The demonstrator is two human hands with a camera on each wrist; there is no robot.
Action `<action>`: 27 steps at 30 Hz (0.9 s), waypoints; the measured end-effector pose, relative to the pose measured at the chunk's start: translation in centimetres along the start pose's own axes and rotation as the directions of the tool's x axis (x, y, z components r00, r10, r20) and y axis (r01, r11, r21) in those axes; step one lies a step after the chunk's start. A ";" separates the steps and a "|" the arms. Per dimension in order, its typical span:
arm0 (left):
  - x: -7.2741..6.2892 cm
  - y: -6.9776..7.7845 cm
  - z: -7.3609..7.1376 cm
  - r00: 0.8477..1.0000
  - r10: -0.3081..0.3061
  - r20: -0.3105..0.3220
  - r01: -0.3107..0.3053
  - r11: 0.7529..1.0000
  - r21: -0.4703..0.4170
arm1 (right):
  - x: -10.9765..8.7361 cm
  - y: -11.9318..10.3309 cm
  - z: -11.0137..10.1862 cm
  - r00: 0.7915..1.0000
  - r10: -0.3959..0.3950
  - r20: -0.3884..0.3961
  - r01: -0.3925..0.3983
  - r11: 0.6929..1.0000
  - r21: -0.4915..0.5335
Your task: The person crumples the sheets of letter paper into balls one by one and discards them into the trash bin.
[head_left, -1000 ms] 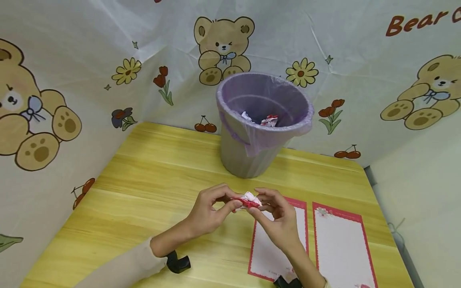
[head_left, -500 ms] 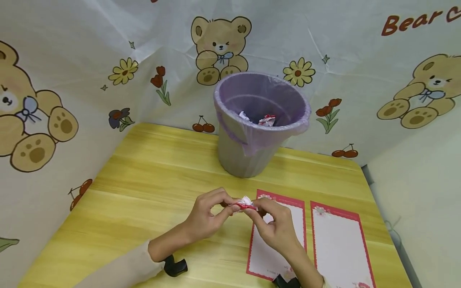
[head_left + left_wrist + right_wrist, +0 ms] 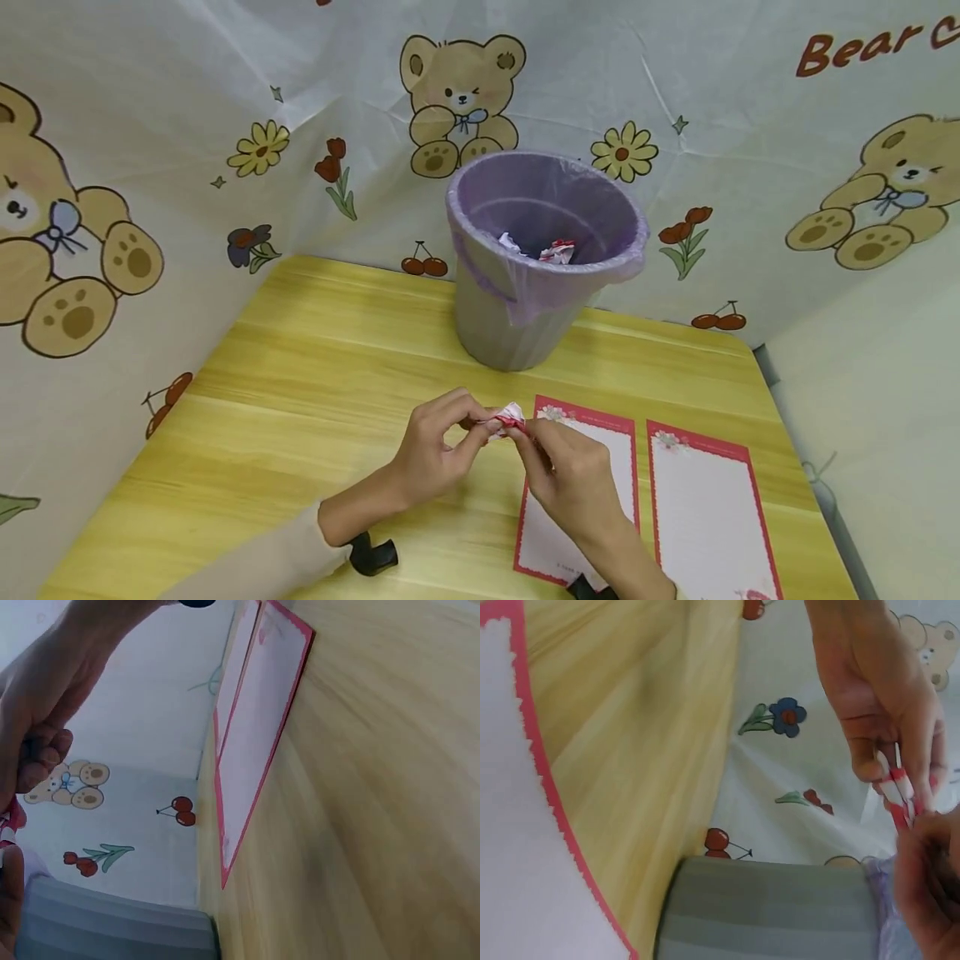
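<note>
A crumpled piece of red-and-white paper (image 3: 511,417) is held in the air above the table, in front of the bin. My left hand (image 3: 433,446) pinches its left side between thumb and fingers. From the right, my right hand (image 3: 576,475) pinches the other side, with the two hands' fingertips close together. In the right wrist view the folded paper (image 3: 898,796) shows between both hands. Only a sliver of the paper (image 3: 9,825) appears at the edge of the left wrist view.
A grey bin (image 3: 504,325) with a purple liner stands at the back, crumpled paper (image 3: 557,252) inside it. Two flat red-bordered sheets, one left (image 3: 543,533) and one right (image 3: 712,500), lie on the wooden table (image 3: 300,375). A bear-print cloth (image 3: 360,75) hangs behind.
The paper has become more compact between my fingers. My right hand has closed in on it, its fingers now curled further over the right side.
</note>
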State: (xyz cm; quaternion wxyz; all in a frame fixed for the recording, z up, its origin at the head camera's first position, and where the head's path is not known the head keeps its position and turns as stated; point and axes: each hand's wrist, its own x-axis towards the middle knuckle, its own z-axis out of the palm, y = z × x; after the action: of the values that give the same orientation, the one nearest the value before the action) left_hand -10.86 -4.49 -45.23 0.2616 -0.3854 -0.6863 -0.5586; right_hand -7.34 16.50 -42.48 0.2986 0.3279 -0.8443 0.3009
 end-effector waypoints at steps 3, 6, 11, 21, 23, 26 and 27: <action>0.5 -0.2 -0.8 0.997 -0.069 0.032 0.070 0.997 -0.035 | -0.3 0.2 -0.7 0.996 0.046 0.079 -0.062 0.975 0.213; 0.8 -0.3 -1.3 0.993 -0.108 0.048 0.112 0.990 -0.086 | -0.6 0.9 -1.1 0.989 0.048 0.140 -0.111 0.866 0.488; 0.6 -0.2 -1.4 0.995 -0.072 0.069 0.083 0.984 -0.160 | -1.0 2.3 -0.9 0.979 0.058 0.195 -0.192 0.582 0.790; 0.2 0.1 -0.9 0.994 0.090 0.063 -0.080 0.986 -0.146 | -1.3 2.6 0.6 0.961 0.135 0.239 -0.275 0.503 0.820; 0.0 0.0 -0.7 0.993 0.107 0.055 -0.099 0.986 -0.137 | -1.2 2.5 0.9 0.970 0.139 0.198 -0.242 0.546 0.802; -0.3 -0.1 -0.3 0.993 0.111 0.040 -0.105 0.986 -0.129 | -1.0 2.4 1.2 0.982 0.133 0.133 -0.186 0.593 0.783; -0.4 -0.1 -0.2 0.993 0.111 0.035 -0.106 0.986 -0.128 | -1.0 2.4 1.3 0.985 0.129 0.117 -0.171 0.603 0.779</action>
State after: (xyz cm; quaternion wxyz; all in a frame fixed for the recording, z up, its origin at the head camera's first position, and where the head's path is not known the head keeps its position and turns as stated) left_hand -10.70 -4.74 -45.54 0.2523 -0.4496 -0.6331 -0.5774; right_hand -8.85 17.40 -44.74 0.0781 0.3605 -0.6587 0.6558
